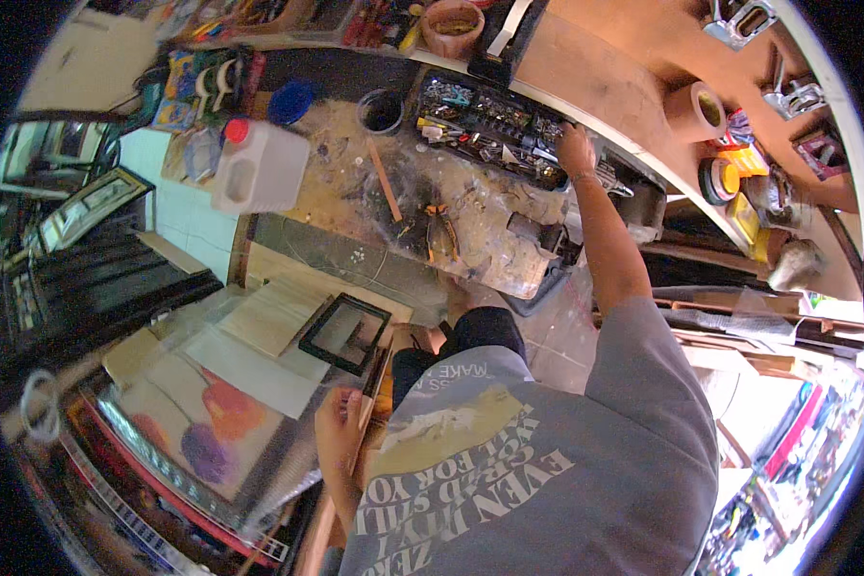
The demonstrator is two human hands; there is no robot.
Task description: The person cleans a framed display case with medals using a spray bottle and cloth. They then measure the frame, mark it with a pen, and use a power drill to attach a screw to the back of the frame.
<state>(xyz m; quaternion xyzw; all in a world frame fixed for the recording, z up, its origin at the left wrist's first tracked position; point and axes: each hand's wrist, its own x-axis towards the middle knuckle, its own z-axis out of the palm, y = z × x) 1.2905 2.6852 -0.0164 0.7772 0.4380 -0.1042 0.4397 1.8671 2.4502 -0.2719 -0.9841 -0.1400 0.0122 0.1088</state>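
Observation:
My right hand (576, 152) reaches to the right end of a black tool tray (494, 165) at the back of the workbench. Its fingers are bent down among the small metal parts, and whatever they grip is hidden. The tray's compartments hold bits, screws and small hand tools. My left hand (339, 422) is low on the left, loosely curled with nothing visible in it. Near it lies a small black picture frame (321, 355) on stacked boards. Pliers with orange and black handles (441, 235) lie on the bench, left of a dark metal vise (545, 235).
A white jug with a red cap (264, 163), a dark tub (381, 112) and a wooden strip (385, 180) are on the worn bench (331, 202). A painted picture (206, 413) lies at lower left. Above the tray, a shelf (585, 58) holds a tape roll (696, 112).

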